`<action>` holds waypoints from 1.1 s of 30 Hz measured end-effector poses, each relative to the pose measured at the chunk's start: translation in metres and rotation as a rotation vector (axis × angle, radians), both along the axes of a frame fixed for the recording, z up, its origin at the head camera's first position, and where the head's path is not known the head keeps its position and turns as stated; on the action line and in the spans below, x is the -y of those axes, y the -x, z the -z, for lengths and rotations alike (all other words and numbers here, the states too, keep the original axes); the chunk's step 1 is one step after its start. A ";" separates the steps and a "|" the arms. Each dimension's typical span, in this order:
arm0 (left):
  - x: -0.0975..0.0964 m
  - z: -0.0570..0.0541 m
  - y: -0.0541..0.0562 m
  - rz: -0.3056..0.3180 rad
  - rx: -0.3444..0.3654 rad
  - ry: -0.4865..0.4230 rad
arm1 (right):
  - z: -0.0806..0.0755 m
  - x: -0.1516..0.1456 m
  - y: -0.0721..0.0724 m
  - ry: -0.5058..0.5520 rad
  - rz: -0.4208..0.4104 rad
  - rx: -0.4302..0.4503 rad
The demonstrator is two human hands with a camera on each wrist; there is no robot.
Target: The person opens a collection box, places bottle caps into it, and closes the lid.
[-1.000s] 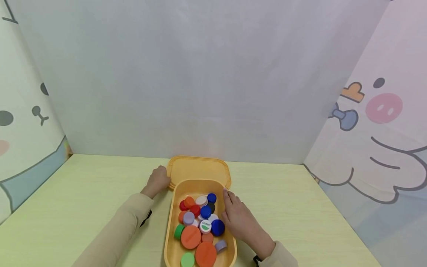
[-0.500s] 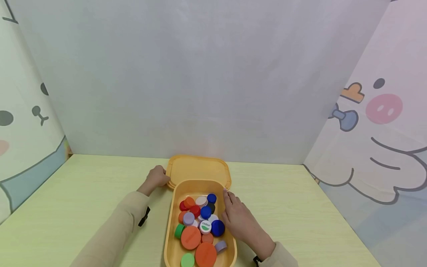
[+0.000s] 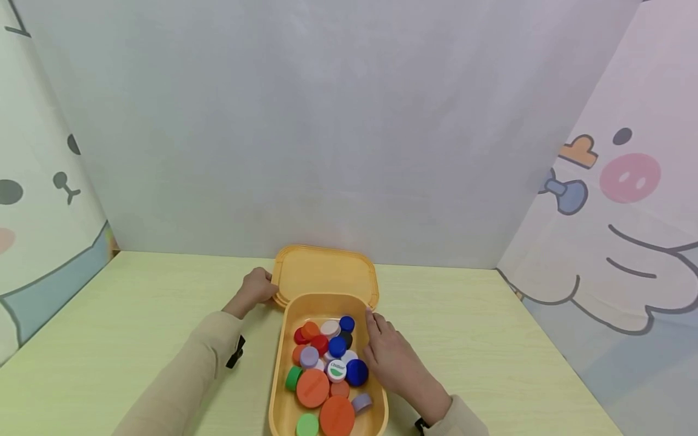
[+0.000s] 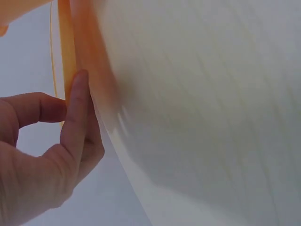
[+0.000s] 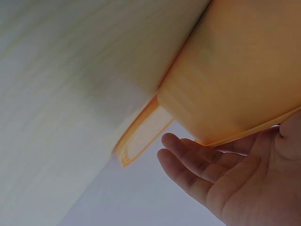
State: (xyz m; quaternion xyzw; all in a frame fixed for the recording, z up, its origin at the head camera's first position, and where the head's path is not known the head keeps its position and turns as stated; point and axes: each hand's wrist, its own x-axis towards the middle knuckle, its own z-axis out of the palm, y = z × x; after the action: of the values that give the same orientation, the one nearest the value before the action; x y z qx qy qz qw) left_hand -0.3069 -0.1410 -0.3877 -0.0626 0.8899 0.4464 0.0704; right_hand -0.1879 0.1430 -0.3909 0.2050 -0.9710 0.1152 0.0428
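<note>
A yellow-orange plastic box [image 3: 277, 375], its top uncovered, holds bottle caps of many colours, with large orange caps [image 3: 337, 415] near the front. Behind it lies the matching lid [image 3: 327, 275], its far edge tipped up. My left hand [image 3: 256, 287] pinches the lid's left edge between thumb and fingers; the left wrist view shows this grip on the lid's rim [image 4: 67, 47]. Along the box's right rim rests my right hand [image 3: 395, 361], its fingers extended forward. Seen from the right wrist, those relaxed fingers [image 5: 186, 162] lie against the rim from outside.
The pale wood-grain table [image 3: 463, 339] extends on both sides of the box. A grey-white cloth [image 3: 349, 133] stands upright behind the table. Cartoon-printed panels flank it, one on the left [image 3: 49, 181] and another on the right [image 3: 621, 230].
The lid's far edge has risen a little in my left hand, which has shifted slightly left and up. The box, the caps and my right hand stay in place.
</note>
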 end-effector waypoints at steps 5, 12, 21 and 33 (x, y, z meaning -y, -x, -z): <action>-0.001 -0.002 -0.002 -0.015 -0.007 -0.036 | -0.001 0.000 -0.001 -0.009 0.000 -0.057; -0.001 -0.001 -0.004 -0.029 -0.017 -0.070 | -0.002 -0.001 -0.002 -0.027 0.011 -0.067; 0.000 0.001 -0.006 -0.035 -0.074 -0.048 | -0.004 -0.003 0.001 0.012 -0.002 -0.092; -0.001 -0.002 -0.009 -0.065 -0.135 -0.049 | -0.015 -0.009 0.015 0.127 0.012 -0.114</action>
State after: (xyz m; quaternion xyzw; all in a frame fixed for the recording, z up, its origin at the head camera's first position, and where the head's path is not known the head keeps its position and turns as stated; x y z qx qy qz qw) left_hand -0.2982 -0.1401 -0.3856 -0.0593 0.8789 0.4733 -0.0029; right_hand -0.2028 0.1521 -0.3762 0.2022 -0.9590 0.1645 0.1116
